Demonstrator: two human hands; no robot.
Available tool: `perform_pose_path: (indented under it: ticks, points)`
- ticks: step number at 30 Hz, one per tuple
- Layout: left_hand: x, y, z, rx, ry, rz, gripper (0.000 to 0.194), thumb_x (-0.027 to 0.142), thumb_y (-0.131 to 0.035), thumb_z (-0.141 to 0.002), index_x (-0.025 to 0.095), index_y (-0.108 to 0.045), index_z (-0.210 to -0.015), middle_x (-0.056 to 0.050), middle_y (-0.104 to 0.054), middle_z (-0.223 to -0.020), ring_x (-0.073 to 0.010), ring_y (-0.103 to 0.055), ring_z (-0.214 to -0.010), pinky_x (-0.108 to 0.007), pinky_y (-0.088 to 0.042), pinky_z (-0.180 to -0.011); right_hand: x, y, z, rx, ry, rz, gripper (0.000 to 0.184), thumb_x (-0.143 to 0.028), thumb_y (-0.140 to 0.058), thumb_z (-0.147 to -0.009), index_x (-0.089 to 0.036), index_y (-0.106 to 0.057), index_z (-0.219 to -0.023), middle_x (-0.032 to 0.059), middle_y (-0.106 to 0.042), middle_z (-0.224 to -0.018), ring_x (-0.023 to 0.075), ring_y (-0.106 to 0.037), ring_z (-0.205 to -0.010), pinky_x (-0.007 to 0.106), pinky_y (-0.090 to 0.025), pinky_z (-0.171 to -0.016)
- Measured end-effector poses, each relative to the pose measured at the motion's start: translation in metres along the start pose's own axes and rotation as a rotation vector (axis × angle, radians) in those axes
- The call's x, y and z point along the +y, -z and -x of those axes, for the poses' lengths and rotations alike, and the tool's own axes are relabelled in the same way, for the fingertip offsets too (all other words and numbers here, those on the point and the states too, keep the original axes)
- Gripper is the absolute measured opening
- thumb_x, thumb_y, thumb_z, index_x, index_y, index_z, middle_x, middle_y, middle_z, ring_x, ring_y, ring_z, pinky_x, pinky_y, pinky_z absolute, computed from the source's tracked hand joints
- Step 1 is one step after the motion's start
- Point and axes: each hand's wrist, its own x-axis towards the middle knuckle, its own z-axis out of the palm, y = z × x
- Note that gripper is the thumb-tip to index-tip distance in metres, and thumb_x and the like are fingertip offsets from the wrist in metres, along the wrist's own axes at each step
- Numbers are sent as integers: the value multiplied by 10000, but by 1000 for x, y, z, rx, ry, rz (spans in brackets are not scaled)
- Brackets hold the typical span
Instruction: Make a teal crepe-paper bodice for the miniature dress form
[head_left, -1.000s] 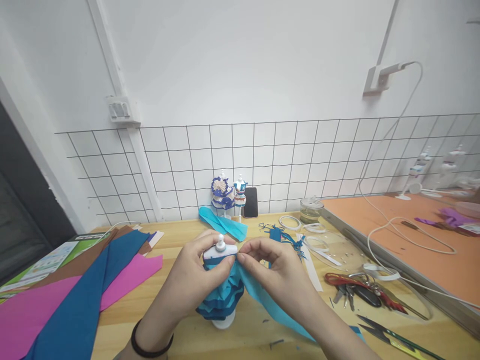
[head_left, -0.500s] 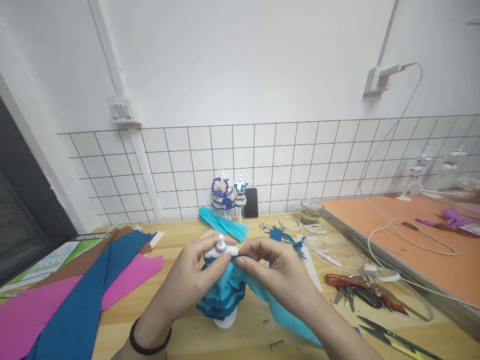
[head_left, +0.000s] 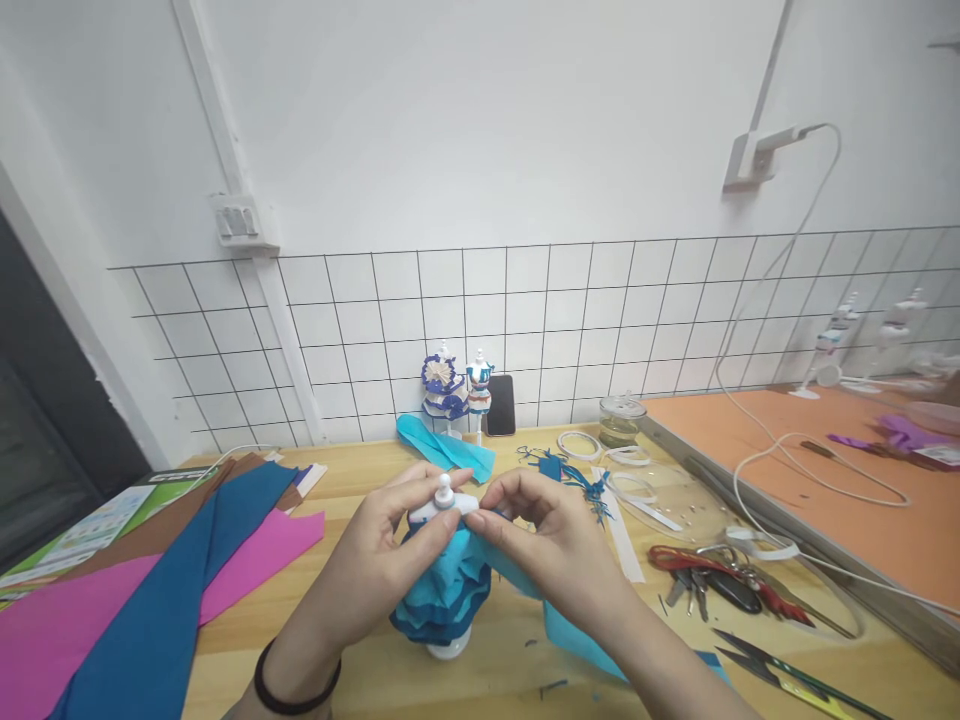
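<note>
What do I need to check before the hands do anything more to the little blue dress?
1. Mini dress form upright: ok.
2. Left hand holding it: ok, thumb in front.
3. Right hand on the turquoise strip: ok, pinched near the neckline.
4. Strip's pinched end firmly attached: cannot tell, the hands cover it.
5. Strip's whole length visible: not ok, the right forearm hides part.
6. Scissors apart from both hands: ok.

Sheets (head_left: 157,590) left of mannequin (head_left: 445,600) | keys (head_left: 699,598) right, behind scissors (head_left: 784,684) | phone (head_left: 501,405) beside figurines (head_left: 442,400), apparently against wall (head_left: 480,150)
</note>
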Motion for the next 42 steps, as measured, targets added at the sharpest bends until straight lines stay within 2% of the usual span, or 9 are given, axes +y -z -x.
perform_pose_path:
  ticks: [4,10,16,20,23,30,35,38,42]
  points:
    - [0,0,0,1,28,35,301,296,-509,-824,260,-593,-1112,-37,-604,-1088,-206,-518,-1063,-286,-420,-886,0,1,-2,-52,-38,-133,178,-232,-667,-693,-190,-529,-798,-18,-605,-698,124,-576,-661,234,-461,-604]
    - [-2,-1,-2,18,27,6,337,313,-526,-811,263,-567,-1142,-46,-573,-1168,-227,-489,-1103,-338,-393,-928,1,3,-1,-86,-6,-71,232,-190,-625,-723,-201,-528,-933,-1,-626,-765,145,-596,-739,271,-470,-659]
    - [-4,-3,-3,38,29,-59,357,318,-602,-752,264,-583,-1104,-38,-601,-1082,-224,-516,-1053,-337,-417,-889,0,3,1,-86,17,-24,239,-143,-615,-721,-210,-542,-939,-1,-618,-800,145,-587,-767,285,-469,-698]
    - [-4,-1,-3,18,53,8,332,289,-580,-772,243,-587,-1101,-47,-609,-1077,-225,-523,-1041,-335,-416,-882,-1,7,2,-138,45,-13,247,-140,-624,-725,-230,-568,-948,-5,-606,-848,133,-558,-795,272,-461,-723]
    - [-5,2,-3,-8,77,60,351,295,-598,-759,222,-591,-1102,-58,-625,-1040,-235,-537,-1009,-333,-423,-860,-3,12,2,-162,21,12,271,-203,-658,-712,-237,-585,-971,-9,-581,-820,132,-534,-771,265,-456,-695]
    - [-16,12,-2,-56,72,231,401,282,-646,-721,219,-585,-1112,-40,-604,-953,-206,-546,-922,-280,-442,-778,-10,20,3,-316,-49,78,119,-289,-572,-792,-187,-634,-782,-7,-601,-720,120,-542,-677,233,-434,-580]
    - [-20,17,-3,-89,74,351,484,251,-664,-701,227,-522,-1163,-44,-569,-938,-197,-536,-868,-268,-453,-697,-10,20,3,-262,84,206,76,-229,-581,-793,-194,-627,-742,-19,-607,-708,111,-545,-676,227,-416,-596]
    - [-23,18,-2,-111,72,392,463,245,-668,-700,234,-527,-1141,-40,-557,-926,-181,-525,-842,-251,-444,-674,-10,18,2,-220,175,255,73,-198,-577,-799,-194,-624,-744,-20,-604,-715,105,-548,-688,227,-414,-622]
    - [-24,17,-1,-156,50,435,445,251,-663,-707,241,-529,-1131,-33,-542,-912,-165,-505,-824,-234,-427,-651,-9,16,2,-189,218,281,80,-186,-570,-806,-189,-618,-742,-17,-595,-718,106,-546,-696,226,-414,-625]
